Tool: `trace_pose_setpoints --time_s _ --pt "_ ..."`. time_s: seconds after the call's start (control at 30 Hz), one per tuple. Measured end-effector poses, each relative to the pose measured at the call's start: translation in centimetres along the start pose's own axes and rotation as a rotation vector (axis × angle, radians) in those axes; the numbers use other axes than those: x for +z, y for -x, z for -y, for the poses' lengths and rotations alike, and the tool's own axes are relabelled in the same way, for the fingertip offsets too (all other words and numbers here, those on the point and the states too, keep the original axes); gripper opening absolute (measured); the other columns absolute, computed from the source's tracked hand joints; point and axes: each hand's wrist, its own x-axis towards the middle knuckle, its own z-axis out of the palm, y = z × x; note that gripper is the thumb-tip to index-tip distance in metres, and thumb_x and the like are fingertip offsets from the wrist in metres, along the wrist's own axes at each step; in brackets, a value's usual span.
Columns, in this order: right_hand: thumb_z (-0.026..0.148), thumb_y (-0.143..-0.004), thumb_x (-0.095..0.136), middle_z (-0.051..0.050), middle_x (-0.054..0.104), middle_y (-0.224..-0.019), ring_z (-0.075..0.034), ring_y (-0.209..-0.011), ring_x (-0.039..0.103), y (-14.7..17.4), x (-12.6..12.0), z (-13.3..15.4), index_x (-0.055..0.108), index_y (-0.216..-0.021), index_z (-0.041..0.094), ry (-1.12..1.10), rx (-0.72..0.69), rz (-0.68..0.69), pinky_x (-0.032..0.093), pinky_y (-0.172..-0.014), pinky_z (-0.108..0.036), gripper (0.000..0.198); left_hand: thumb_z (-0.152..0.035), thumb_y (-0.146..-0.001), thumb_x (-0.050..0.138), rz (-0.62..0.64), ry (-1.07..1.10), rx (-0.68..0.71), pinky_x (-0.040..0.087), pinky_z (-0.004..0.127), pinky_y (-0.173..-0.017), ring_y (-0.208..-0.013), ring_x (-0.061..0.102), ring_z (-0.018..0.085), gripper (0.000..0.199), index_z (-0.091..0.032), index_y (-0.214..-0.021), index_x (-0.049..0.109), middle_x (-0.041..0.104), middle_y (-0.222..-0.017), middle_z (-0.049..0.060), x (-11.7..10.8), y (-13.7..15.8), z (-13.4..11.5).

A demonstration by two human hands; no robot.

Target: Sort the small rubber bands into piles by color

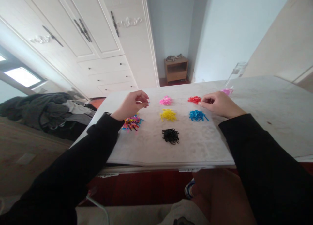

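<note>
My left hand (135,103) hovers over the table beyond the mixed-colour pile of small rubber bands (132,123). Its thumb and fingers pinch a small rubber band (149,103), bluish at the tip. At the right edge of the red rubber band pile (194,99), my right hand (215,102) has its thumb and fingertips pressed together; whatever they hold is hidden. Between the hands lie a pink pile (166,100) and a yellow pile (168,114). A blue pile (197,115) sits nearer than the red one, and a black pile (170,136) is closest to me.
The pale table (195,146) has its near edge before my legs. A clear bottle (236,75) and a bright pink item (227,92) stand behind my right hand. Dark clothes (49,115) are heaped at the left. A white wardrobe (137,55) and wooden nightstand (176,70) stand beyond.
</note>
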Motion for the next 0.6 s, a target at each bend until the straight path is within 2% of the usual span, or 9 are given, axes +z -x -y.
trace_pose_setpoints --time_s 0.13,0.2,0.33,0.43,0.47,0.6 --pt "0.034 -0.083 0.067 -0.003 0.067 -0.063 -0.017 -0.061 0.055 -0.2 0.9 1.7 0.068 -0.064 0.021 -0.052 -0.063 -0.121 0.040 -0.061 -0.034 0.023 -0.029 -0.075 0.086 0.048 0.169 0.084 0.066 0.036 -0.080 -0.085 0.076 0.020 0.030 -0.018 -0.095 0.066 0.077 -0.088 0.006 2.6 0.9 -0.7" --pt "0.031 -0.083 0.069 -0.003 0.069 -0.065 -0.017 -0.061 0.056 -0.3 1.9 3.4 0.073 -0.070 0.020 -0.115 -0.125 -0.137 0.042 -0.062 -0.032 0.018 -0.032 -0.074 0.089 0.066 0.240 0.128 0.066 0.033 -0.076 -0.081 0.075 0.018 0.034 -0.018 -0.095 0.067 0.076 -0.086 0.004 3.4 1.2 -0.7" --pt "0.027 -0.092 0.071 -0.005 0.077 -0.079 -0.017 -0.069 0.065 -0.9 4.6 7.7 0.080 -0.088 0.017 -0.222 -0.286 0.000 0.049 -0.068 -0.030 0.014 -0.030 -0.074 0.092 0.111 0.320 0.145 0.066 0.028 -0.073 -0.079 0.076 0.015 0.035 -0.017 -0.096 0.069 0.075 -0.089 0.003 3.9 1.5 -0.9" --pt "0.019 -0.093 0.074 -0.010 0.082 -0.099 -0.018 -0.083 0.072 -1.8 6.3 10.2 0.081 -0.107 0.015 -0.237 -0.343 0.020 0.054 -0.080 -0.032 0.017 -0.029 -0.075 0.092 0.113 0.361 0.158 0.066 0.028 -0.074 -0.080 0.076 0.015 0.033 -0.017 -0.096 0.069 0.075 -0.090 0.003 3.9 1.8 -1.2" --pt "0.016 -0.093 0.073 -0.011 0.082 -0.100 -0.019 -0.085 0.073 -2.2 6.7 10.7 0.082 -0.108 0.014 -0.224 -0.354 0.050 0.054 -0.081 -0.032 0.018 -0.029 -0.076 0.092 0.110 0.375 0.165 0.066 0.028 -0.074 -0.080 0.076 0.015 0.032 -0.017 -0.096 0.069 0.075 -0.089 0.003 3.9 1.8 -1.3" --pt "0.007 -0.092 0.071 -0.008 0.082 -0.089 -0.018 -0.082 0.073 -4.2 6.7 11.5 0.083 -0.093 0.015 -0.155 -0.398 0.189 0.051 -0.079 -0.030 0.014 -0.028 -0.076 0.091 0.086 0.418 0.190 0.067 0.029 -0.075 -0.081 0.076 0.015 0.033 -0.017 -0.097 0.069 0.074 -0.089 0.002 3.9 1.9 -1.3"
